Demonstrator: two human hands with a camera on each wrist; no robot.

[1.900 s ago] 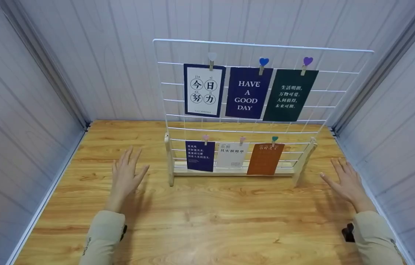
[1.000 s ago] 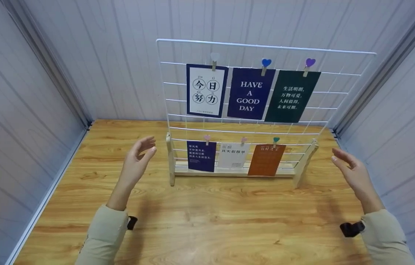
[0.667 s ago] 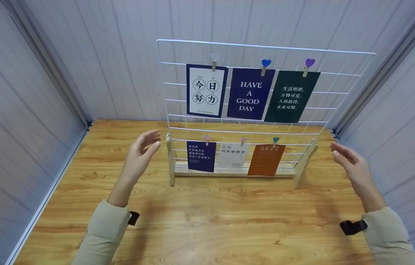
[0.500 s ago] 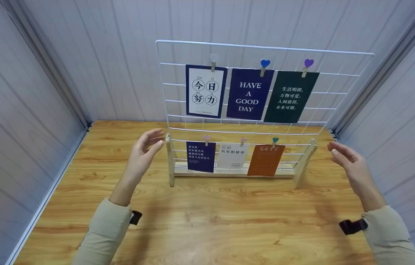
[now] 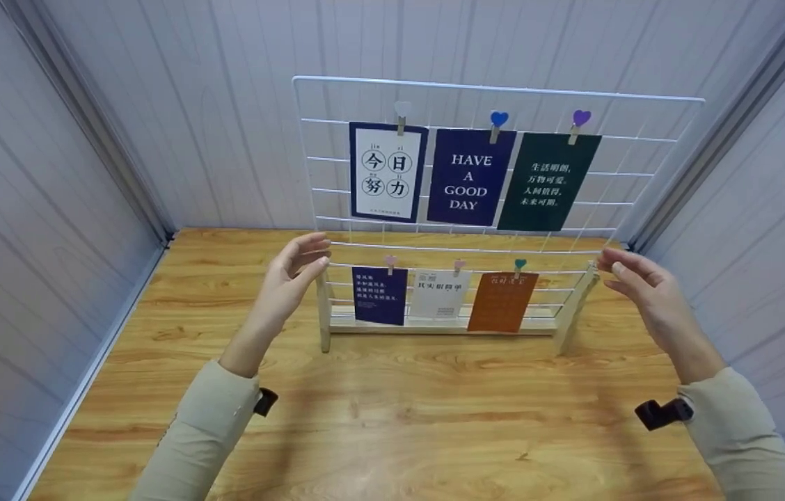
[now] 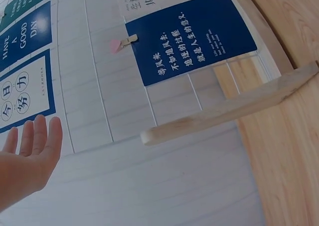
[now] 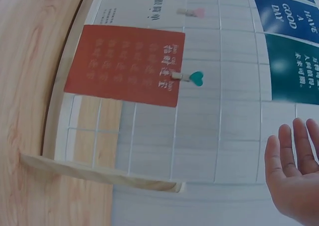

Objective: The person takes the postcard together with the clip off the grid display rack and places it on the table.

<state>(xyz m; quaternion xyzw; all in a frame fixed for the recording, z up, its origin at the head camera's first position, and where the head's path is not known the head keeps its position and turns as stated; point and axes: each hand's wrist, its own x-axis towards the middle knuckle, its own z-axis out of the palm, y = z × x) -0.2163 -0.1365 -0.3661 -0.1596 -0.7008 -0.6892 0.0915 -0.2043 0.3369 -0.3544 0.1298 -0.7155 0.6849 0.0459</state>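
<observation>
So far nothing is lifted: my left hand [image 5: 289, 278], fingers straight and holding nothing, hovers at the left edge of the wire rack [image 5: 483, 240], which stands on the wooden table [image 5: 392, 417]. My right hand [image 5: 643, 292], equally relaxed, nears its right edge. Gripping remains.
</observation>
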